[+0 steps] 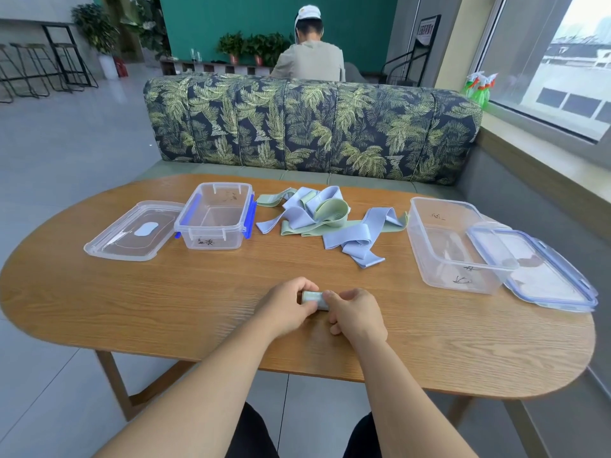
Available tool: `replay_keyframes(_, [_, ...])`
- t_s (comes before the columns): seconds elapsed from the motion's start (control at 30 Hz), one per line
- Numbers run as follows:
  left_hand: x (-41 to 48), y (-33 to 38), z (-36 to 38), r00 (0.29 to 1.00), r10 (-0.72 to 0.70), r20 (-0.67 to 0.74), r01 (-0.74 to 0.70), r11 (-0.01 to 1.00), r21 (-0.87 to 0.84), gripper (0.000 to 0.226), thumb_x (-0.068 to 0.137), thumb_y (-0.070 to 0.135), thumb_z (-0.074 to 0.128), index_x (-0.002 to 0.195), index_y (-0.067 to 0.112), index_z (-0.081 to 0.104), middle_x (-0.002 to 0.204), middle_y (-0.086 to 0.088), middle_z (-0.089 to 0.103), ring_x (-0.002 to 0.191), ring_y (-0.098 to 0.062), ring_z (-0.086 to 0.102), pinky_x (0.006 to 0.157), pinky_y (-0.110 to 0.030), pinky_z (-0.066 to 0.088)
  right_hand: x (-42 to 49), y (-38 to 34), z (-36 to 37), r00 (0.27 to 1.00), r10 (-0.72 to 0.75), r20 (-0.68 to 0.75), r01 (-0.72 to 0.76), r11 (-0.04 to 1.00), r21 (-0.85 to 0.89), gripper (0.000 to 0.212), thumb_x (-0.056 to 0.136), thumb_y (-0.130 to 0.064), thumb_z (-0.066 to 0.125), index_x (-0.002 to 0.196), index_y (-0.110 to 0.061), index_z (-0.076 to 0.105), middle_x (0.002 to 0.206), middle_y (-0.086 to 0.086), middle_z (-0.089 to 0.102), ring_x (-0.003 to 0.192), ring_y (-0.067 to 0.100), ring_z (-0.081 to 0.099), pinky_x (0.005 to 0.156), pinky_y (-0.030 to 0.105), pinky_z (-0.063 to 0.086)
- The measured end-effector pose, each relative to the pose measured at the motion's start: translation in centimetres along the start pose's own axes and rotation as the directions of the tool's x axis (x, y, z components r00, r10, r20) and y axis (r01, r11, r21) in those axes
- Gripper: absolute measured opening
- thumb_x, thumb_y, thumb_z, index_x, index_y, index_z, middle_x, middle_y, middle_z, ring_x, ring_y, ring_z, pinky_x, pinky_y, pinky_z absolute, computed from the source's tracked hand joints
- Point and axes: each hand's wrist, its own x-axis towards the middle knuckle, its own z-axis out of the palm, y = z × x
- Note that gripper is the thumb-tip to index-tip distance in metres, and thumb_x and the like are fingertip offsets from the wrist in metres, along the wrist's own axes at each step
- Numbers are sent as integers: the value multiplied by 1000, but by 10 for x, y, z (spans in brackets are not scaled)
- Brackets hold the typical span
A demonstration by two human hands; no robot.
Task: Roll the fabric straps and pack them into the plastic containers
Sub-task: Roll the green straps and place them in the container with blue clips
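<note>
- While it is held low at the front of the table, a rolled strap is gripped at both ends: the left hand is curled round one end, and the other is pinched by the right hand fingers.
- Loose straps, blue and green, are heaped mid-table between the open left container and right container.
- A clear lid is laid beside the left container; a blue-rimmed lid is seen against the right one.
</note>
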Motion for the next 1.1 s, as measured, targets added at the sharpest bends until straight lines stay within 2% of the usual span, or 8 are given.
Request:
replay_keyframes(0.3, [6, 1, -5, 999, 28, 29, -28, 1000, 12, 24, 78, 30, 72, 85, 47, 56, 105, 6, 62, 94, -11, 60, 91, -38, 50, 1, -4, 2, 1000, 4, -10, -4, 1000, -8, 35, 86, -52, 56, 108, -25, 56, 68, -7, 71, 65, 9, 70, 80, 36, 53])
replay_keyframes(0.43, [5, 4, -19, 998, 65, 21, -65, 998, -27, 22, 82, 22, 73, 90, 37, 59, 98, 7, 65, 84, -9, 59, 82, -29, 51, 6, -12, 6, 998, -67, 10, 67, 996, -64, 40, 84, -50, 55, 115, -25, 56, 96, -3, 69, 88, 17, 68, 81, 39, 55])
replay_keyframes(0.53, [3, 7, -34, 996, 88, 17, -86, 988, -126, 19, 84, 16, 71, 95, 29, 61, 89, 10, 64, 69, -4, 53, 70, -20, 46, 8, -27, -1, 981, -135, 142, 108, 977, 184, 29, 92, -29, 59, 119, -17, 59, 98, 2, 68, 80, 15, 67, 67, 28, 56])
replay_keyframes(0.6, [0, 7, -45, 995, 102, 8, -98, 972, -215, 18, 85, 14, 69, 96, 27, 63, 88, 8, 64, 71, -6, 53, 73, -22, 47, 4, -38, -10, 942, -190, 276, 70, 917, 393, 22, 94, -15, 59, 115, -12, 63, 99, 7, 70, 77, 14, 68, 64, 23, 55])
replay_keyframes(0.7, [-4, 6, -63, 994, 114, 0, -106, 929, -354, 18, 83, 16, 71, 97, 26, 65, 93, 3, 67, 78, -10, 53, 77, -26, 45, 3, -51, -17, 889, -283, 361, 66, 858, 509, 20, 90, -7, 65, 111, -7, 65, 104, 13, 72, 83, 17, 71, 67, 25, 56])
replay_keyframes(0.8, [-8, 1, -80, 992, 123, -14, -119, 908, -401, 25, 73, 28, 69, 97, 26, 66, 95, 3, 69, 81, -11, 54, 82, -31, 48, 2, -67, -12, 873, -320, 367, 115, 868, 483, 20, 87, -5, 68, 107, -6, 66, 101, 13, 72, 82, 18, 71, 67, 23, 55])
replay_keyframes(0.93, [-8, -14, -106, 993, 108, -42, -116, 909, -400, 24, 77, 27, 69, 100, 26, 67, 101, -3, 71, 85, -12, 58, 91, -40, 50, 3, -97, 6, 843, -380, 380, 212, 885, 415, 15, 86, -3, 69, 101, -7, 67, 92, 10, 71, 77, 18, 68, 67, 21, 56])
replay_keyframes(1.1, [-2, -35, -146, 996, 78, -50, -92, 900, -426, 22, 89, 14, 67, 110, 20, 66, 108, -6, 71, 90, -9, 60, 95, -32, 48, 7, -139, 36, 781, -495, 380, 397, 864, 310, 13, 83, -2, 71, 80, -15, 71, 79, 12, 68, 72, 20, 60, 75, 33, 55])
